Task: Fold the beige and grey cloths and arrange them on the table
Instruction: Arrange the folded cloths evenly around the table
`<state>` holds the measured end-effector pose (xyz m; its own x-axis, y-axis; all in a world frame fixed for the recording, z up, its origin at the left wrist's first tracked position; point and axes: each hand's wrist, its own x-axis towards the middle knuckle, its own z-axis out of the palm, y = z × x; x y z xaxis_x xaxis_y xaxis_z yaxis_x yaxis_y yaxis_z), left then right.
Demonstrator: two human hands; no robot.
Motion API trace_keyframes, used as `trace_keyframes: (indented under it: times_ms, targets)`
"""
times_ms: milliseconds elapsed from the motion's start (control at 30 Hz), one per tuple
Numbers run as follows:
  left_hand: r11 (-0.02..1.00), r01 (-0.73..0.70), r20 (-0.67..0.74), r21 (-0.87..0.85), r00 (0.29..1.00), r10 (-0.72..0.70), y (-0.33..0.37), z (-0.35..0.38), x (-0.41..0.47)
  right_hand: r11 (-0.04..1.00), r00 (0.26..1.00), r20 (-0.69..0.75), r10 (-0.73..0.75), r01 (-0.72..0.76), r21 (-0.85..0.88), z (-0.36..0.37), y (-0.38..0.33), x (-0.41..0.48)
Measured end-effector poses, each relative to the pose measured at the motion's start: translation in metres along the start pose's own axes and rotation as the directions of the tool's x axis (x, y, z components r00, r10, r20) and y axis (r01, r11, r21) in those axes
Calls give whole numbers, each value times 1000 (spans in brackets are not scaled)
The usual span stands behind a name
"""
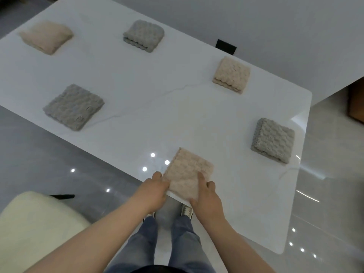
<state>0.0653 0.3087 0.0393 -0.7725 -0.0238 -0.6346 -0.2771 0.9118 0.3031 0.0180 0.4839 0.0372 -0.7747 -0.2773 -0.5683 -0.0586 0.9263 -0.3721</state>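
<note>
The left hand [155,192] and right hand [206,196] pinched the folded beige cloth [187,174] at the tabletop's [157,99] near edge. With the other folded cloths [73,106] already set out, this looked like the last placement. It probably needed sliding inward and squaring.

Head-worn view, steeply down over table [149,107]

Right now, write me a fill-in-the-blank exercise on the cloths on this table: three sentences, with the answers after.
1. The left hand and right hand grip the near cloth, whose colour is ____.
2. Counting that one, ____ folded cloths show on the white table.
3. The far-left cloth is beige, while the right-end cloth is ____.
Missing words: beige; six; grey.
</note>
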Motion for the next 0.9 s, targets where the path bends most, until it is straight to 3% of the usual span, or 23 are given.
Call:
trace_keyframes:
  times_ms: [233, 900]
  targets:
    - [999, -5, -1, -35, 1000, 5, 2, 9, 6, 1000, 1000, 8, -18, 18, 6, 0, 2, 4]
    - [975, -8, -166, -221, 986, -30, 17, 6, 23, 994, 997, -8, -81, 82, 78, -13, 3, 26]
